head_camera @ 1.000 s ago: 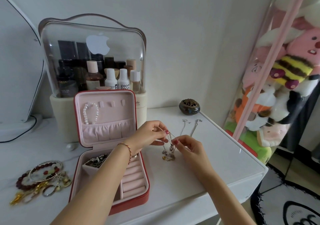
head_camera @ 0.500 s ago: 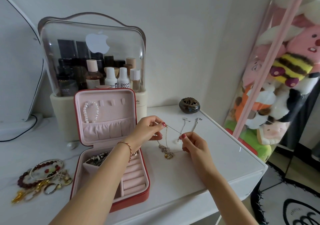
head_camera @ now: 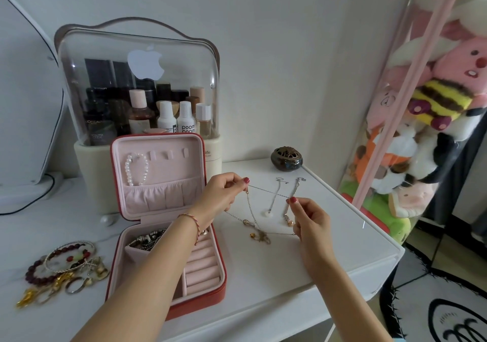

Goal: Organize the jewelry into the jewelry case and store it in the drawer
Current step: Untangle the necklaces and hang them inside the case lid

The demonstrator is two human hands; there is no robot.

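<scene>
A red jewelry case (head_camera: 200, 298) with pink lining stands open on the white desk (head_camera: 263, 275). A pearl bracelet (head_camera: 137, 169) hangs in its lid, and dark metal pieces (head_camera: 147, 239) lie in its tray. My left hand (head_camera: 224, 194) and my right hand (head_camera: 309, 218) each pinch a thin chain necklace (head_camera: 250, 210), stretched between them just right of the case. Its charms (head_camera: 259, 235) rest on the desk. Two other necklaces (head_camera: 274, 196) (head_camera: 292, 202) lie behind it.
A heap of bracelets and rings (head_camera: 63, 268) lies left of the case. A clear cosmetics box (head_camera: 137, 86) with bottles stands behind it. A small dark pot (head_camera: 286, 158) sits at the back. A clear bin of plush toys (head_camera: 427, 120) stands right of the desk edge.
My hands have drawn apart, stretching the chain out between them. The charms stayed on the desk.
</scene>
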